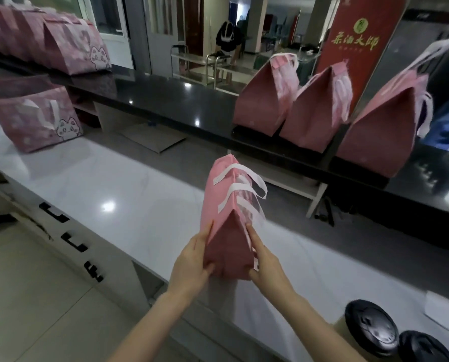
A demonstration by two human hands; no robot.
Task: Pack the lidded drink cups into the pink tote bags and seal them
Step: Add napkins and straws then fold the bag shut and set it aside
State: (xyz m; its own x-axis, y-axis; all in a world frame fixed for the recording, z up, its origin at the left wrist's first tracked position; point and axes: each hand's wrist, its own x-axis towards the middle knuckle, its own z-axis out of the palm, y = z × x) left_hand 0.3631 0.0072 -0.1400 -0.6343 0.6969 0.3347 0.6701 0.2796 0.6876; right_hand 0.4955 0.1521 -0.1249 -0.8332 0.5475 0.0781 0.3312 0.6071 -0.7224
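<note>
Holding a pink tote bag (224, 194) by its near end, above the near edge of the white counter (108, 178). Left hand (192, 259) clamped on the bag's left corner, fingers together along the side, thumb on the dark end panel. Right hand (267, 265) on the right corner, forefinger laid straight along the edge, thumb seemingly tucked against the end panel. Folded shut at the top, with white handles (244, 189) lying across; contents hidden.

Up on the black ledge (165, 100) to the right, three closed pink bags (314, 113) standing side by side before a red sign (359, 43), nothing of their insides showing. At far left, a row of cat-print bags (48, 40) on the same ledge, and one cat-print bag (32, 113) on the white counter below.

At bottom right, two drink cups with black lids (372, 327) just beside each other, lids on, outside any bag.
</note>
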